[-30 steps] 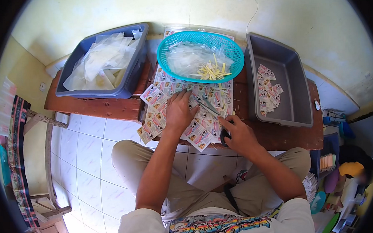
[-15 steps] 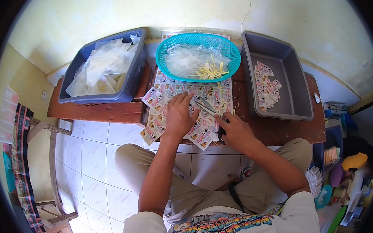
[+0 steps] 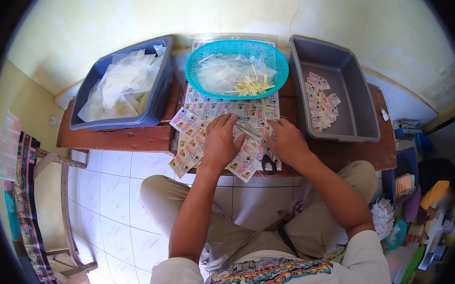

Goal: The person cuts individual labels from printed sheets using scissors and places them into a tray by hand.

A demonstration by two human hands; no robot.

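Observation:
My left hand [image 3: 220, 144] lies on the printed paper labels [image 3: 189, 153], fingers stretched and thumb apart. Close to its fingertips are the blades of the scissors [image 3: 251, 131], which rest on the labels, pointing away and to the left. The black handle sits near the front edge of the bench. Just right of the scissors is my right hand [image 3: 291, 145], off the handle, its fingers extended and holding nothing that I can see. Some labels lie loose and overlapping, while a larger printed sheet [image 3: 194, 98] spreads beneath the basket.
A turquoise basket [image 3: 189, 74] holds clear plastic and yellowish strips. On the left, a grey-blue tub [image 3: 156, 102] contains translucent plastic bags. The grey tub [image 3: 360, 119] on the right holds cut labels. All stand on a reddish-brown wooden bench [image 3: 129, 139] against the wall.
My right hand has let go of the scissors' handle and shifted slightly up and right. The scissors now lie on the labels. My left hand stays nearly in place.

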